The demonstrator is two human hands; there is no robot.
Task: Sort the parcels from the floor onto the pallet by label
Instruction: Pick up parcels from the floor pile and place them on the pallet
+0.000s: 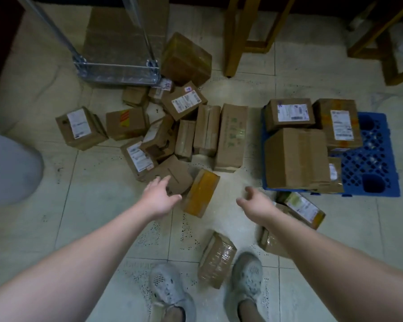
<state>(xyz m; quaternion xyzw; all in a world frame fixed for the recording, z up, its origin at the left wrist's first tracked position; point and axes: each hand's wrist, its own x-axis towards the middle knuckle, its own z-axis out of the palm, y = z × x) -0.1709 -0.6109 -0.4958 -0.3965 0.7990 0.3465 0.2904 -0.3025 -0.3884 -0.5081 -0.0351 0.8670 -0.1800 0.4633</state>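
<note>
- Both hands empty: L hand (159, 196) & R hand (256, 203), fingers spread loose, gripping nothing.
- Likely next: yellow-taped parcel (201, 194), on floor btwn my hands; L thumb just beside its left edge, R hand farther off.
- Its long axis runs away from me, far end tilting right twd blue pallet (370, 163).

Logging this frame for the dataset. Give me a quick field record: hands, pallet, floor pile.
left hand: open, empty, reaching over a plain brown parcel
right hand: open, empty, above the floor
pallet: blue, at right, its right part bare
pallet load: at least three parcels
floor pile: many parcels, centre, some labels face up
nearest parcel: beside the right shoe
</note>
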